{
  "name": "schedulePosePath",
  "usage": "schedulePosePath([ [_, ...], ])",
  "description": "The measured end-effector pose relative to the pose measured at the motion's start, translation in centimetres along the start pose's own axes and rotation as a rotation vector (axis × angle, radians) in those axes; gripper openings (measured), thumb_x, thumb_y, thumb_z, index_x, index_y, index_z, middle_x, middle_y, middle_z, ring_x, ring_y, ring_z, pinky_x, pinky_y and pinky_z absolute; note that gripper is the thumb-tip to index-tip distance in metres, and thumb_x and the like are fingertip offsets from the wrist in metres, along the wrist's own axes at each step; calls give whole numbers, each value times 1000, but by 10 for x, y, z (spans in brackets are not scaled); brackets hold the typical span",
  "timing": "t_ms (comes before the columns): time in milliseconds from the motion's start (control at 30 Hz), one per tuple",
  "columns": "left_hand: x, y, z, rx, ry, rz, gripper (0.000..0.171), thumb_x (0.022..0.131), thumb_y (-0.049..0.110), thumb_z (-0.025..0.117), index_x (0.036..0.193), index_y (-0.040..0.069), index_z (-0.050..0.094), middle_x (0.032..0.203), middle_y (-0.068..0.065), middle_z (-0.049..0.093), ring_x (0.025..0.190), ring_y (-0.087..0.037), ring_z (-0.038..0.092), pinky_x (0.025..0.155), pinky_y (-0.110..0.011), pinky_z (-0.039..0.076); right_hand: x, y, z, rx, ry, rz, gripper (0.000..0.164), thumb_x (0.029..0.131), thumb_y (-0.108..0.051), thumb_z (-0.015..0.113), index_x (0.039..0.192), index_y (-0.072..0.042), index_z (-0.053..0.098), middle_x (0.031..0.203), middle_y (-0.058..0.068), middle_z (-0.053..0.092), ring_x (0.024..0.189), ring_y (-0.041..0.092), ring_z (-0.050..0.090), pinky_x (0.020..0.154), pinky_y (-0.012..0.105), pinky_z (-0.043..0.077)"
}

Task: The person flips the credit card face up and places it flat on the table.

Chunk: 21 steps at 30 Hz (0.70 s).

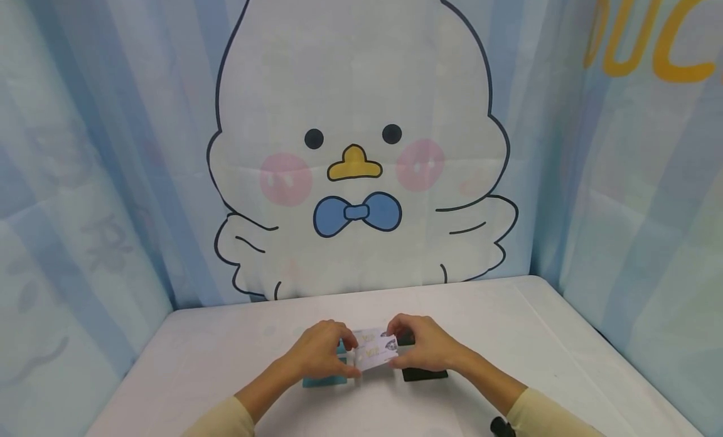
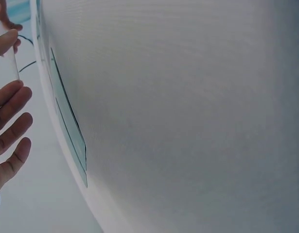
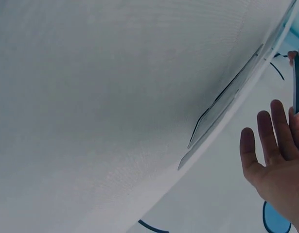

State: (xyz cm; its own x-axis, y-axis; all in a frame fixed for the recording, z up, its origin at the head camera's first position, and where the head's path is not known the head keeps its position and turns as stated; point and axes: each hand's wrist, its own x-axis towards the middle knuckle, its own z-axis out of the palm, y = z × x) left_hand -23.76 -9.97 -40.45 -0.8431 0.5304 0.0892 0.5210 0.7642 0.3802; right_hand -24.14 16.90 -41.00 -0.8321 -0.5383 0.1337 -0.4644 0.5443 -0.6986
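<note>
A small black object [image 1: 501,426] sits at the near table edge beside the right sleeve. Beyond it, the left hand [image 1: 321,351] and right hand [image 1: 423,344] each pinch one end of a pale printed card [image 1: 377,350], holding it raised and tilted, seemingly for viewing, just above a teal card [image 1: 324,380] and a black card [image 1: 425,374] lying flat on the white table [image 1: 536,336]. A duck-print curtain [image 1: 356,142] hangs behind.

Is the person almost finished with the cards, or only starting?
Probably early on. Nothing looks finished. In hand: the left hand and right hand pinch one small white printed card by its ends, raised just above the white table. Still lying flat beneath them, untouched: a teal-blue card by the left hand and a black card by the right hand.
</note>
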Motion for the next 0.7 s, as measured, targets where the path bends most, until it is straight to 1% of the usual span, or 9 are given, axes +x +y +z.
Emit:
schedulePosePath([
  [100, -1, -1, -1, 9, -3, 6, 44, 73, 48, 92, 104, 19, 79, 91, 13, 71, 89, -6, 56, 85, -35, 52, 0, -1, 0, -11, -12, 10, 46, 77, -27, 88, 115, -11, 67, 117, 5, 71, 108, 29, 66, 97, 55, 53],
  [267, -1, -4, 1, 34, -7, 20, 45, 73, 49, 93, 103, 19, 79, 90, 14, 71, 87, -4, 55, 82, -31, 50, 0, 0, 2, -41, -26, 20, 44, 75, -25, 90, 112, -15, 68, 117, 0, 71, 109, 28, 66, 98, 55, 52],
  [433, 0, -5, 2, 50, -12, 32, 45, 72, 50, 93, 102, 19, 79, 88, 14, 71, 84, -3, 54, 80, -29, 49, 0, 2, 3, -70, -39, 17, 44, 75, -27, 91, 111, -16, 69, 118, -2, 70, 108, 27, 64, 97, 52, 51],
  [600, 0, -5, 2, 66, -27, 27, 45, 71, 51, 93, 102, 20, 79, 89, 15, 70, 84, -3, 54, 80, -29, 49, 1, 3, 4, -136, -50, 15, 43, 74, -29, 92, 109, -17, 69, 118, -2, 69, 108, 24, 63, 98, 48, 51],
  [700, 1, -4, 3, 77, -39, 18, 45, 71, 50, 92, 101, 20, 79, 89, 15, 70, 84, -3, 53, 81, -30, 49, 2, 3, 5, -180, -57, 20, 44, 74, -30, 93, 109, -17, 70, 118, -3, 68, 111, 23, 61, 101, 50, 48],
])
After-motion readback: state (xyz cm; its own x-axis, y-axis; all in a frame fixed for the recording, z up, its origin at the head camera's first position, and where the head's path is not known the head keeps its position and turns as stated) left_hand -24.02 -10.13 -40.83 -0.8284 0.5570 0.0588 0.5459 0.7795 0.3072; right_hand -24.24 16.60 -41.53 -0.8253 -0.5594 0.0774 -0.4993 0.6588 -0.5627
